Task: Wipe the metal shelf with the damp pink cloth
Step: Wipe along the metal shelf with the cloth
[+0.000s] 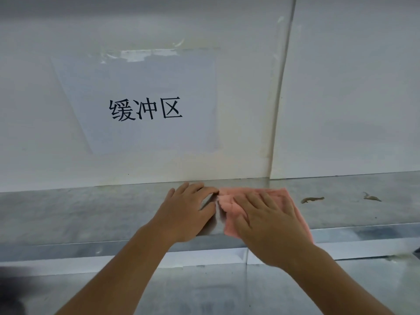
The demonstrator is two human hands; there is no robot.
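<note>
A: Where is the pink cloth (276, 196) right now?

B: It lies flat on the metal shelf (68, 212), right of the middle, reaching from near the back wall (341, 98) to the shelf's front edge, where its lower corner hangs slightly over the lip.

A: And the hands?

B: The right hand (263, 223) lies palm down on top of the cloth, fingers straight and spread, pressing it against the shelf. It grips nothing; the fingers are not curled round the fabric.

A: The left?

B: The left hand (186, 212) rests flat on the bare metal just beside the cloth's left edge, fingers extended toward the wall. Its index fingertip reaches the cloth's upper left corner; whether it truly touches the fabric, I cannot tell. It holds nothing.

A: What else is on the shelf?

B: Two small brownish scraps: one (311, 199) to the right of the cloth, another (372, 197) farther right, both near the back. What they are is too small to tell.

A: And behind?

B: A white wall with a sheet of paper (145, 98) taped to it, printed with three black Chinese characters. To the right of it a vertical seam (281, 87) runs down the wall. Below the shelf's front edge, another metal level (204, 289) shows between the forearms.
</note>
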